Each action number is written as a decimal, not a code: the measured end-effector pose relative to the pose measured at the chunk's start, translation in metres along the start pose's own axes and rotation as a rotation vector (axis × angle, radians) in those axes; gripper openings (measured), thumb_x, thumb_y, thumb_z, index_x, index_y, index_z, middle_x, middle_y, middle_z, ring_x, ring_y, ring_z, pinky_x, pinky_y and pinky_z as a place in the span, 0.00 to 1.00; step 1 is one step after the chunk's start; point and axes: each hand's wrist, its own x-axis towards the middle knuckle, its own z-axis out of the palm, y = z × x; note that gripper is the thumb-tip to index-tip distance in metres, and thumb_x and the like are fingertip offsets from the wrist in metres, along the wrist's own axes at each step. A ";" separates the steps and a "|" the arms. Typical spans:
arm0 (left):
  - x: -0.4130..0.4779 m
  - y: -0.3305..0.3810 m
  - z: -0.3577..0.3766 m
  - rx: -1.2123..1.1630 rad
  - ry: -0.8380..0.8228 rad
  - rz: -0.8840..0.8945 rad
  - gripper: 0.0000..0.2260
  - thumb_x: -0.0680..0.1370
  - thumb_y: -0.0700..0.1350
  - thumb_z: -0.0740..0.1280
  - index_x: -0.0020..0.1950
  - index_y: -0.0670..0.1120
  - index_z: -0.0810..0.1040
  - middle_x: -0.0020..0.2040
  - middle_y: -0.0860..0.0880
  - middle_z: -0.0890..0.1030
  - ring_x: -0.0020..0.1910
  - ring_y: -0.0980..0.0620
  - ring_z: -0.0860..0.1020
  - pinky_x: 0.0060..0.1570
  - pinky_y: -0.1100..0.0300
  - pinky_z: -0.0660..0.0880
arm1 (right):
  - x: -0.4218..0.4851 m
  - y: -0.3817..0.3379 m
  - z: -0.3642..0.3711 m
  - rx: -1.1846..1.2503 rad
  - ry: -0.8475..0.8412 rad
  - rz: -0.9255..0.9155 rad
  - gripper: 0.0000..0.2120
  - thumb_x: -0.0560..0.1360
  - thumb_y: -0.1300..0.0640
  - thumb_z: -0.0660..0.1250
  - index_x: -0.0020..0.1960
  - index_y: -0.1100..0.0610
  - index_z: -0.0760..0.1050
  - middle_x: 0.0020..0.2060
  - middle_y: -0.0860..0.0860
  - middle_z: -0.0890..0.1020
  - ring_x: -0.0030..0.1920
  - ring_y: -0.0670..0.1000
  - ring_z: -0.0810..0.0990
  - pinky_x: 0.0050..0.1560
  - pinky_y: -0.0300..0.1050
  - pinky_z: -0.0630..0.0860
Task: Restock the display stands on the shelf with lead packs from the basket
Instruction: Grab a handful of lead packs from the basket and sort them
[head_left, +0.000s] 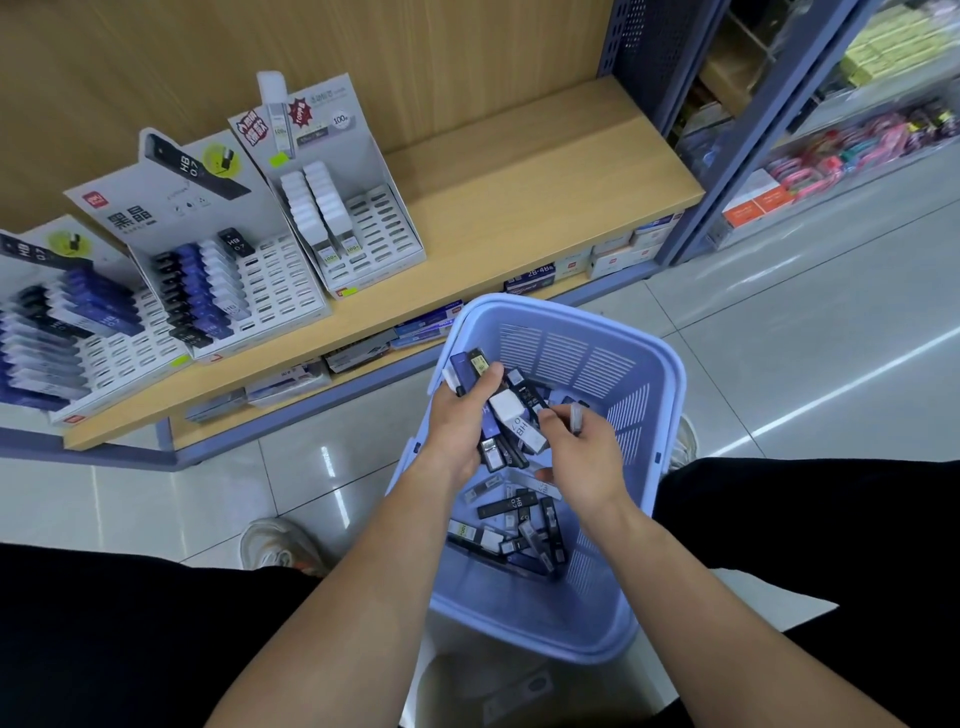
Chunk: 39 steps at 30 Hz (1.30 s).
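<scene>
A lavender plastic basket (519, 618) is seen in the lower middle of the frame, between the person's black-clad legs, with tiled floor (779, 322) around it. Over it, a bundle of lead packs (511, 415) is gripped in the left hand (457, 423), the fingers curled round black, blue and white cases. Just to the right, a single clear pack (575, 418) is pinched between thumb and fingers of the right hand (589, 460). More loose packs (511, 530) are scattered on the basket bottom beneath the wrists. In the upper left of the frame, three display stands (218, 244) are lined up on a wooden shelf (519, 192). Each is filled on its left side only, with bare slots on its right. Boxed stock (530, 283) is shelved on the tier below.
</scene>
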 end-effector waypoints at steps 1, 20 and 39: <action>0.000 -0.001 0.000 0.002 -0.001 -0.003 0.09 0.78 0.47 0.73 0.53 0.43 0.82 0.45 0.44 0.87 0.44 0.44 0.86 0.46 0.47 0.83 | 0.001 0.001 0.001 -0.026 -0.004 -0.018 0.08 0.82 0.55 0.63 0.49 0.57 0.79 0.26 0.44 0.66 0.31 0.47 0.69 0.35 0.46 0.82; 0.012 -0.006 0.001 0.118 0.091 0.059 0.05 0.75 0.42 0.76 0.44 0.46 0.81 0.33 0.53 0.82 0.33 0.54 0.81 0.34 0.60 0.77 | 0.010 0.011 0.009 -0.221 -0.108 -0.140 0.11 0.78 0.45 0.68 0.57 0.48 0.81 0.36 0.54 0.81 0.33 0.47 0.75 0.38 0.43 0.72; -0.073 0.142 -0.049 0.322 0.015 0.329 0.11 0.74 0.46 0.78 0.48 0.40 0.81 0.39 0.44 0.81 0.38 0.47 0.80 0.39 0.52 0.77 | -0.031 -0.151 -0.030 0.259 -0.685 -0.129 0.20 0.84 0.46 0.54 0.59 0.56 0.80 0.33 0.52 0.73 0.29 0.50 0.67 0.36 0.48 0.69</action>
